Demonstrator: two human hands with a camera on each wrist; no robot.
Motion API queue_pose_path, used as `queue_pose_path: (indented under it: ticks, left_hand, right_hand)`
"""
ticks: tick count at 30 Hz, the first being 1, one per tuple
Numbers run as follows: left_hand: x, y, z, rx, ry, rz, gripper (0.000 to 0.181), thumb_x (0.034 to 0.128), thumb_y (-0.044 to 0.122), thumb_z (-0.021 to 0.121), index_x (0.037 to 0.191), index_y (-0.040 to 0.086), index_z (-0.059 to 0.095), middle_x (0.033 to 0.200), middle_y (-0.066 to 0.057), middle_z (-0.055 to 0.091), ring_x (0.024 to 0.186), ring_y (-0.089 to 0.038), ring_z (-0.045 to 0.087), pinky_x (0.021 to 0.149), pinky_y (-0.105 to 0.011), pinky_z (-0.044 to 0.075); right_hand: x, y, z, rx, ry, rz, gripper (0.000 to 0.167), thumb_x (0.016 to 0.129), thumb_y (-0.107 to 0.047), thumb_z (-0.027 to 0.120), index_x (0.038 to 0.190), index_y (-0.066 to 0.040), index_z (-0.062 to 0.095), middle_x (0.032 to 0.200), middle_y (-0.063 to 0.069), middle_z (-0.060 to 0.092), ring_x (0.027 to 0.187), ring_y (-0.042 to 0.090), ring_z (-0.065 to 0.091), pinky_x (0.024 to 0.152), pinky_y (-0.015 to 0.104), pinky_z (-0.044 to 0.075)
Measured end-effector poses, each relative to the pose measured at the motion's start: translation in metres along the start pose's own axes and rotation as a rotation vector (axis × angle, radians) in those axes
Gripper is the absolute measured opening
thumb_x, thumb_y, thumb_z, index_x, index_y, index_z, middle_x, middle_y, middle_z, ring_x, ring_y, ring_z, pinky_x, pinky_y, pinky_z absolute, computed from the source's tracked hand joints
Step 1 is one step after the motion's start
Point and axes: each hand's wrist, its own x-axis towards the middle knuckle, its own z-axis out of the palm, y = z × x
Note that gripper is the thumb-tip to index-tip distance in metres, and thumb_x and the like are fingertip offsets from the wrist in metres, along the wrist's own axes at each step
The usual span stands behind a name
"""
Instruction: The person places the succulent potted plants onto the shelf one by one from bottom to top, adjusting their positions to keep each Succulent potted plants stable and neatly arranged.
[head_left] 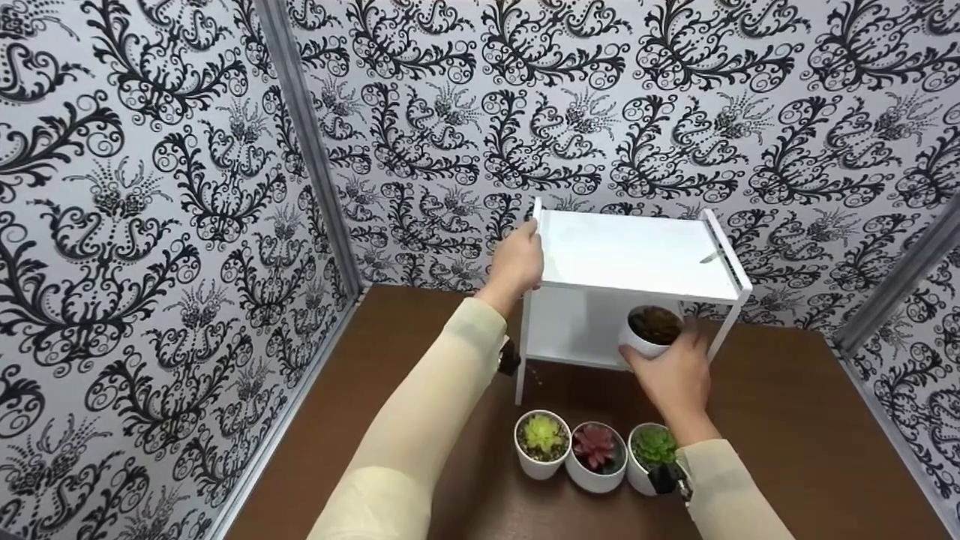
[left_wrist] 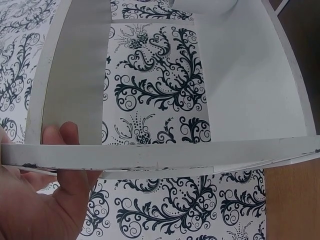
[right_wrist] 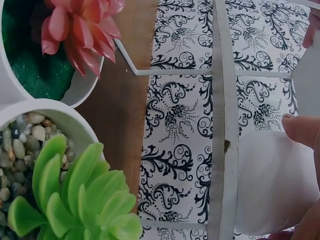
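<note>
My right hand (head_left: 675, 373) has a small white pot (head_left: 637, 346) in its grip. My thumb is on one side and my fingers are on the other, spread just as wide as the pot, with no gap left over. My left hand (head_left: 516, 259) holds the white shelf (head_left: 630, 251). Those fingers bend round the side bar (left_wrist: 160, 156) at the shelf's left end, so that grip is only as wide as the bar.

The pot is round and white, and its side looks smooth. In it sits a dark brown plant (head_left: 656, 325) with a bit of orange in it. The pot is at the front of the shelf, under the top board and near the right end. I can't tell if its bottom touches the lower board.

The pot's mouth points up, and the line from its bottom to its mouth goes mostly up and down. I can't tell how much it leans. The shelf's long way goes from left to right, with its flat top facing up.

Close to me, three more pots stand in a row on the brown table (head_left: 420, 319): one with a yellow-green plant (head_left: 543, 435), one with a red plant (head_left: 595, 446) and one with a green plant (head_left: 654, 445).
</note>
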Motion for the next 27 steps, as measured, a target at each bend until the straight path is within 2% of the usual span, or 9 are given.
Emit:
queue_pose_path:
  ticks: [6,11,14,15,18,21,24,27]
  left_hand:
    - [0.0,0.0,0.0,0.006,0.013,0.009,0.05,0.1164,0.023,0.033,0.165,0.016,0.042,0.158,-0.014,0.056,0.058,-0.015,0.062,0.046,-0.024,0.053]
    - [-0.001,0.0,0.001,0.01,0.026,0.015,0.049,0.1159,0.022,0.034,0.164,0.016,0.044,0.159,-0.014,0.056,0.087,-0.025,0.073,0.052,-0.026,0.056]
    - [-0.003,0.001,0.0,0.009,0.033,0.018,0.049,0.1158,0.022,0.033,0.163,0.016,0.045,0.159,-0.013,0.056,0.104,-0.029,0.073,0.063,-0.032,0.062]
    - [-0.003,0.001,0.0,0.015,0.036,0.02,0.049,0.1158,0.023,0.033,0.163,0.016,0.045,0.16,-0.012,0.055,0.112,-0.028,0.072,0.072,-0.033,0.064]
    - [-0.004,0.001,-0.001,0.025,0.037,0.021,0.049,0.1158,0.023,0.033,0.163,0.016,0.045,0.16,-0.011,0.055,0.122,-0.028,0.069,0.087,-0.037,0.064]
    - [-0.003,0.001,0.0,0.038,0.031,0.016,0.05,0.1159,0.024,0.033,0.163,0.017,0.045,0.16,-0.011,0.055,0.118,-0.026,0.071,0.088,-0.035,0.064]
    - [-0.003,0.001,0.0,0.024,0.019,0.012,0.05,0.1161,0.024,0.032,0.164,0.016,0.043,0.158,-0.014,0.056,0.091,-0.025,0.075,0.068,-0.033,0.065]
    - [-0.003,0.001,0.0,0.011,0.01,0.011,0.05,0.1163,0.024,0.032,0.165,0.015,0.041,0.156,-0.017,0.057,0.066,-0.019,0.068,0.054,-0.029,0.062]
  right_hand:
    - [-0.008,-0.001,-0.008,-0.03,-0.017,-0.018,0.119,0.074,-0.049,0.094,0.159,0.006,0.032,0.14,0.037,0.051,0.12,0.058,0.057,0.095,0.072,0.05]
    - [-0.014,0.001,-0.014,-0.037,-0.016,-0.041,0.116,0.075,-0.049,0.093,0.159,0.004,0.034,0.137,0.033,0.052,0.119,0.055,0.058,0.093,0.071,0.051]
    - [-0.018,0.005,-0.015,-0.032,-0.015,-0.059,0.111,0.076,-0.048,0.093,0.157,0.004,0.038,0.139,0.033,0.052,0.121,0.054,0.057,0.095,0.07,0.051]
    - [-0.02,0.006,-0.016,-0.031,-0.016,-0.064,0.11,0.076,-0.048,0.093,0.155,0.004,0.039,0.139,0.033,0.052,0.121,0.054,0.057,0.095,0.07,0.051]
    - [-0.025,0.01,-0.019,-0.027,-0.028,-0.07,0.111,0.076,-0.048,0.094,0.156,0.004,0.038,0.142,0.034,0.051,0.123,0.054,0.056,0.097,0.071,0.05]
    - [-0.031,0.014,-0.022,-0.021,-0.041,-0.069,0.114,0.076,-0.047,0.095,0.159,0.004,0.035,0.147,0.035,0.048,0.127,0.055,0.054,0.099,0.072,0.049]
    - [-0.035,0.018,-0.025,-0.011,-0.049,-0.08,0.117,0.075,-0.045,0.096,0.16,0.005,0.033,0.15,0.035,0.046,0.129,0.055,0.053,0.102,0.073,0.048]
    - [-0.04,0.023,-0.027,-0.006,-0.063,-0.088,0.117,0.076,-0.045,0.096,0.161,0.005,0.033,0.15,0.035,0.046,0.128,0.055,0.053,0.101,0.072,0.048]
